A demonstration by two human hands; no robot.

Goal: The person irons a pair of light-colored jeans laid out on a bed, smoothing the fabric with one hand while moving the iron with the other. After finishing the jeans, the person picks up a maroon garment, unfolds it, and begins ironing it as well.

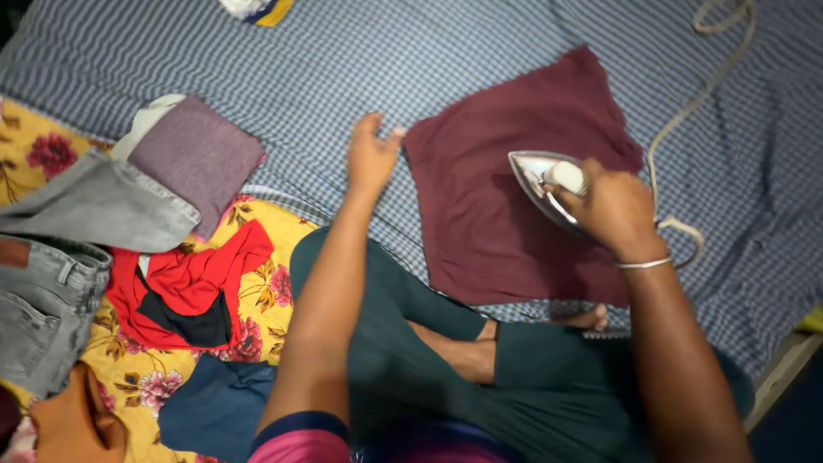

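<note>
Right hand gripping iron on maroon cloth, mid bed; left hand open, fingers spread, flat beside cloth's left edge.

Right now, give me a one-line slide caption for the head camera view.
Right hand presses a silver iron onto a maroon cloth while the left hand rests on the blue checked sheet.

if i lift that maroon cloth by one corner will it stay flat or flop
Likely flop: the maroon cloth lies thin and soft on the checked sheet, with wavy edges. Probably light, so it may slide or bunch if pushed, which could be why the left hand rests at its edge.
</note>
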